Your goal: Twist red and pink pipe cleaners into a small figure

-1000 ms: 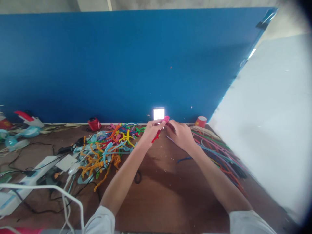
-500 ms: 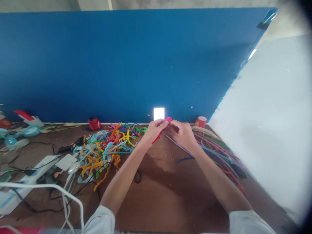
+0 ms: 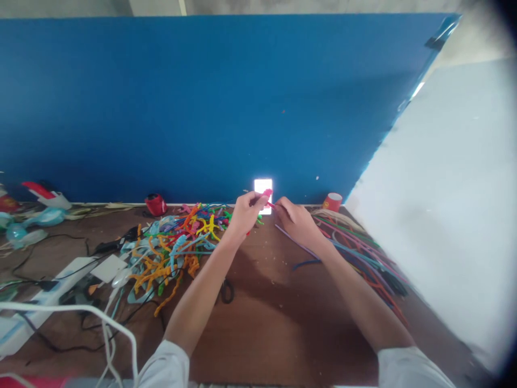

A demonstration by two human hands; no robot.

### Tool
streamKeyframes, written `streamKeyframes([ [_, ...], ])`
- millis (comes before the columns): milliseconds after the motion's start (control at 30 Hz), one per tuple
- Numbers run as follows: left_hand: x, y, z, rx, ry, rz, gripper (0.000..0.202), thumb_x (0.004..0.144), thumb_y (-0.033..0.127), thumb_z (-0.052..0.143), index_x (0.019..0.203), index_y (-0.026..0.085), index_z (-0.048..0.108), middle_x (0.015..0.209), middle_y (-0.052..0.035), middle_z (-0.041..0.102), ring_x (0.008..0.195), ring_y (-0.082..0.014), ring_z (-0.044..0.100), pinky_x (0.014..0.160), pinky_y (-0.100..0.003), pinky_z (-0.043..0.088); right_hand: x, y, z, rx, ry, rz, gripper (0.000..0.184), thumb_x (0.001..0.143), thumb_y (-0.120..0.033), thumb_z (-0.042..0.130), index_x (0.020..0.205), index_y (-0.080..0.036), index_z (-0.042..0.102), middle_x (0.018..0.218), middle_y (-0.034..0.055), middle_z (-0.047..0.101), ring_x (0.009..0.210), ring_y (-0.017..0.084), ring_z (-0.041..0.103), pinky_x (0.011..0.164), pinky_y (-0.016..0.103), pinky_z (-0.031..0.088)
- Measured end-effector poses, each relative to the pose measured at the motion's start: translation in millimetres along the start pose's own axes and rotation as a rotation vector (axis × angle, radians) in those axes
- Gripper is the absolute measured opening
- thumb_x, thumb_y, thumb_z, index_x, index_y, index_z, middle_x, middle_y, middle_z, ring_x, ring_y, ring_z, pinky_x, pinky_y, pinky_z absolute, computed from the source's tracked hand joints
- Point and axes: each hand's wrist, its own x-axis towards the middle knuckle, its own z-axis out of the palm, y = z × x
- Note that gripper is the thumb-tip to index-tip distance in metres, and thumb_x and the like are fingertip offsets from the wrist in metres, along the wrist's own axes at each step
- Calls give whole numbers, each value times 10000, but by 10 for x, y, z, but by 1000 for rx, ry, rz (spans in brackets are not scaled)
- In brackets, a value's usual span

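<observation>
Before a bright phone screen [image 3: 263, 185], my left hand [image 3: 243, 214] pinches a red pipe cleaner [image 3: 267, 192] whose upper part is bunched into a small clump. From that clump a thin red length runs across to my right hand [image 3: 297, 220], whose thumb and fingertips are closed on its end. Both hands are raised over the back of the brown table [image 3: 278, 323]. A bit of red also shows under my left wrist. The fingers hide part of the pipe cleaner, and its exact shape is too small to make out.
Left of my hands lies a tangled heap of coloured pipe cleaners [image 3: 161, 258]. Straight ones [image 3: 363, 253] are bundled at the right. A red can [image 3: 155, 205] and a red paper cup [image 3: 332, 202] stand by the blue panel [image 3: 226, 108]. A power strip [image 3: 48, 299] with cables lies left.
My hands have drawn apart, the left one shifting left with the red clump. A thin red length now spans the gap, and more of the phone screen shows.
</observation>
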Motion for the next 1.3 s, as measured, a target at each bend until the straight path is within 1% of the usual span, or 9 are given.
streamKeyframes([
  [100, 1, 41, -38, -38, -21, -12, 311, 862, 449, 632, 864, 142, 681, 708, -14, 590, 654, -112, 498, 628, -245, 396, 10, -17, -65, 314, -62, 29, 291, 1010, -362, 387, 799, -210, 518, 690, 2, 629, 638, 142, 554, 661, 279, 383],
  [267, 0, 109, -109, -145, -129, -30, 347, 850, 472, 652, 927, 136, 694, 699, -12, 574, 633, -102, 476, 598, -232, 368, -7, -36, -119, 797, -244, 166, 282, 935, -449, 541, 788, -208, 541, 641, -9, 623, 578, 132, 566, 598, 281, 436],
  [400, -4, 145, -147, -216, -187, -55, 371, 835, 486, 673, 947, 133, 700, 688, -4, 551, 619, -91, 460, 601, -229, 362, -15, -32, -99, 966, -271, 244, 240, 872, -436, 631, 838, -213, 549, 613, -21, 614, 552, 131, 560, 588, 287, 452],
  [533, -1, 124, -142, -125, -168, -58, 346, 854, 472, 651, 951, 143, 696, 719, -11, 566, 630, -97, 468, 597, -233, 363, -8, -13, -61, 773, -142, 173, 185, 883, -373, 610, 965, -232, 524, 710, -18, 634, 633, 143, 581, 629, 289, 451],
  [667, 9, 91, -118, -44, -126, -60, 333, 862, 470, 636, 898, 143, 686, 727, -15, 571, 620, -99, 459, 578, -241, 351, -11, -13, -51, 427, 3, -3, 41, 904, -233, 515, 902, -216, 552, 796, -3, 613, 700, 131, 540, 660, 271, 406],
  [800, 14, 84, -119, -40, -112, -66, 347, 861, 487, 629, 881, 146, 688, 723, -21, 579, 615, -103, 462, 576, -250, 352, -12, -38, -57, 276, 20, -64, 173, 899, -151, 444, 896, -203, 609, 826, 15, 650, 750, 148, 561, 705, 280, 408],
  [933, 2, 98, -116, -57, -74, -67, 356, 840, 508, 646, 850, 154, 683, 716, -21, 592, 607, -104, 464, 582, -254, 363, -14, -79, -52, 239, 59, -85, 171, 937, -248, 479, 959, -209, 645, 942, 51, 693, 867, 188, 610, 787, 309, 436],
  [1133, -40, 104, -4, -111, -40, -71, 344, 819, 496, 672, 832, 153, 666, 670, 2, 565, 588, -93, 429, 568, -244, 344, -36, -125, -4, 131, 124, -101, 161, 941, -274, 511, 946, -202, 655, 949, 67, 680, 804, 188, 612, 736, 306, 434],
  [1300, -63, 89, 60, -154, -23, -109, 358, 821, 508, 670, 838, 150, 676, 672, 2, 567, 590, -92, 444, 568, -239, 357, -46, -87, 91, -148, 253, -132, 160, 956, -298, 509, 978, -210, 640, 1098, 87, 679, 994, 249, 595, 831, 367, 367],
])
